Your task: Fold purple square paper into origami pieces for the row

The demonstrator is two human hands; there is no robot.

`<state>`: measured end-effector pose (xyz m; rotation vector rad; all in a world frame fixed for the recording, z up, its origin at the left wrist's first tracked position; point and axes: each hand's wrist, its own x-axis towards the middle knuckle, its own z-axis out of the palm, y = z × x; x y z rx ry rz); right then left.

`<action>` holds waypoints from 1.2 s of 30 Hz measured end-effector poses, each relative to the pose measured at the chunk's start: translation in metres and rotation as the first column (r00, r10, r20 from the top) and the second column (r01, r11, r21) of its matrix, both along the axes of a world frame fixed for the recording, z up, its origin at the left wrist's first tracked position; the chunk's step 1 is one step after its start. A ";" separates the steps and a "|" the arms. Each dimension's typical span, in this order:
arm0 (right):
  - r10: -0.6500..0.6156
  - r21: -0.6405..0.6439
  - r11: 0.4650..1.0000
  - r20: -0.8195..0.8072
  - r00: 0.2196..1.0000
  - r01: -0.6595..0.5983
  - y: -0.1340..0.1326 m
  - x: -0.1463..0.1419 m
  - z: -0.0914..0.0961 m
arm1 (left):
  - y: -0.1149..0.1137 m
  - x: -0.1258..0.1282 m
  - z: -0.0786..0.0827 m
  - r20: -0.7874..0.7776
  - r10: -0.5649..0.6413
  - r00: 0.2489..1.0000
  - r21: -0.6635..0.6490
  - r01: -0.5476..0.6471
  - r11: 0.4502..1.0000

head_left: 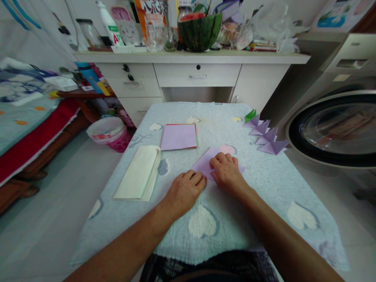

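A folded sheet of purple paper (202, 161) lies on the cloth-covered table in front of me, its top coming to a point. My left hand (187, 188) grips its lower left corner with curled fingers. Bent fingers of my right hand (225, 170) press on the middle and right of the sheet and hide much of it. Beyond my left hand lies a stack of square paper (179, 137), purple on top with red and green edges showing. Several folded purple origami pieces (273, 146) and a green one (250, 116) stand in a row at the far right.
A folded cream sheet (136, 174) lies left on the table (202, 250). Behind is a white desk (196, 58) bearing a cut watermelon (199, 33), jars and bags. A washing machine (337, 78) stands right, a pink bin (119, 143) and a bed (26, 117) left.
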<state>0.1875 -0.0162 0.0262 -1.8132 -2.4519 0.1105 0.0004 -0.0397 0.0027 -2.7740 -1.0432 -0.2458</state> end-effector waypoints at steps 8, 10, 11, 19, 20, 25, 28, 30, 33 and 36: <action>0.199 -0.104 0.974 -0.056 0.978 -0.204 -0.005 0.003 -0.002 | 0.001 0.000 0.000 0.036 0.004 0.999 0.001 -0.004 1.000; 0.215 -0.098 0.970 -0.066 0.974 -0.221 -0.012 0.006 -0.002 | 0.001 0.000 -0.002 0.054 0.013 0.998 0.007 -0.014 1.000; 0.218 -0.089 0.971 -0.066 0.974 -0.224 -0.017 0.007 -0.001 | 0.002 0.000 -0.003 0.064 0.019 0.998 0.011 -0.020 1.000; 0.180 0.011 0.984 -0.032 0.983 -0.179 -0.047 0.002 -0.008 | 0.002 0.000 -0.006 0.106 0.029 0.994 0.030 -0.032 0.999; 0.166 0.021 0.986 -0.027 0.986 -0.166 -0.049 0.000 -0.010 | 0.001 0.000 -0.005 0.104 0.031 0.994 0.028 -0.034 0.999; 0.136 0.058 0.989 -0.013 0.991 -0.135 -0.054 -0.005 -0.016 | 0.001 0.000 -0.006 0.110 0.038 0.993 0.021 -0.041 0.999; 0.124 0.065 0.990 -0.008 0.992 -0.123 -0.056 -0.005 -0.019 | 0.001 0.000 -0.007 0.109 0.041 0.993 0.020 -0.044 0.999; 0.118 0.059 0.991 -0.009 0.993 -0.117 -0.058 -0.005 -0.020 | 0.001 0.000 -0.007 0.101 0.042 0.994 0.015 -0.044 0.999; 0.110 0.054 0.993 -0.013 0.994 -0.109 -0.060 -0.005 -0.020 | 0.002 -0.001 -0.005 0.092 0.050 0.995 -0.002 -0.050 0.999; 0.106 0.057 0.993 -0.017 0.994 -0.105 -0.062 -0.005 -0.020 | 0.001 0.000 -0.002 0.086 0.059 0.995 -0.019 -0.057 0.998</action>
